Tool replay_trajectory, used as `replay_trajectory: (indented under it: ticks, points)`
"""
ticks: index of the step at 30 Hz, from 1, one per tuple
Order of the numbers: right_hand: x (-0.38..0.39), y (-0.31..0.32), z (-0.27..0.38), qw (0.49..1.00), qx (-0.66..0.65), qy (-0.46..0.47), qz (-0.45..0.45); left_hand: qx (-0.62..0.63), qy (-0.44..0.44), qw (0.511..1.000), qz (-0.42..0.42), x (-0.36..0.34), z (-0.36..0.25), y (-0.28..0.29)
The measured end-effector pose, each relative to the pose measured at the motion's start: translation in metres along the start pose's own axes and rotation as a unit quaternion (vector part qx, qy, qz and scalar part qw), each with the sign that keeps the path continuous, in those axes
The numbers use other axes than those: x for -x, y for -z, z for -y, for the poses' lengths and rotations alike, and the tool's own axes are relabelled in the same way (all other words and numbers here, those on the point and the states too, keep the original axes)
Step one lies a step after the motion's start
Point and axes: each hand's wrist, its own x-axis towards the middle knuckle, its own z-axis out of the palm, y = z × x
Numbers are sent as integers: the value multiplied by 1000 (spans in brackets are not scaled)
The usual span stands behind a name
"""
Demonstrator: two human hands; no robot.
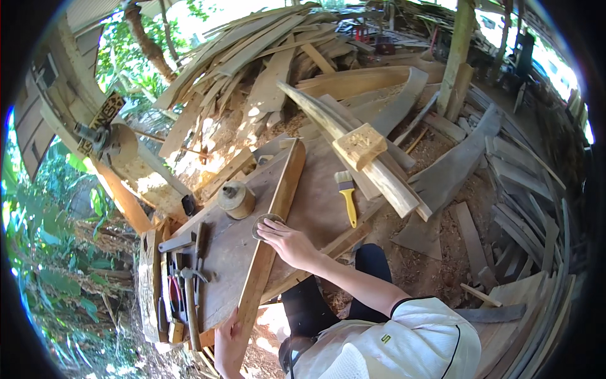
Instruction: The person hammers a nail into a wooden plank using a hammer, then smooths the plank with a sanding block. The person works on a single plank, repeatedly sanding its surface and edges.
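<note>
A long narrow wooden plank (pixel 278 196) lies lengthwise on a worn workbench (pixel 319 208). My left hand (pixel 227 344) grips the plank's near end at the lower edge of the view. My right hand (pixel 287 240) rests on the plank's middle. Its fingertips press a small round grey pad (pixel 265 221), possibly sandpaper, onto the wood. A yellow-handled paintbrush (pixel 347 199) lies on the bench just right of that hand. A round tan container (pixel 235 199) stands just left of the plank.
A hammer (pixel 189 297) and several hand tools (pixel 177 243) lie on the bench's left side. A curved timber (pixel 372 170) with a wood block (pixel 360 145) on it crosses the far end. Stacked planks (pixel 252 57) and offcuts (pixel 524 183) surround the bench. Sawdust covers the ground.
</note>
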Motion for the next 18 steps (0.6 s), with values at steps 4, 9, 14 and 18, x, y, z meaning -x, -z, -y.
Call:
replay_trajectory:
  ticks: [4, 9, 14, 18]
  points:
    - [5, -11, -10, 1000, 11, 12, 17, 19, -21, 1000, 7, -13, 11, -10]
    - [19, -16, -17, 997, 43, 19, 60, 9, -80, 995, -55, -15, 7, -32]
    - [21, -18, -6, 993, 75, -17, 86, -61, -85, 986, -126, -2, -37, -45]
    - [44, -25, 31, 992, 34, 37, 114, -51, -129, 984, -110, -13, 3, -81]
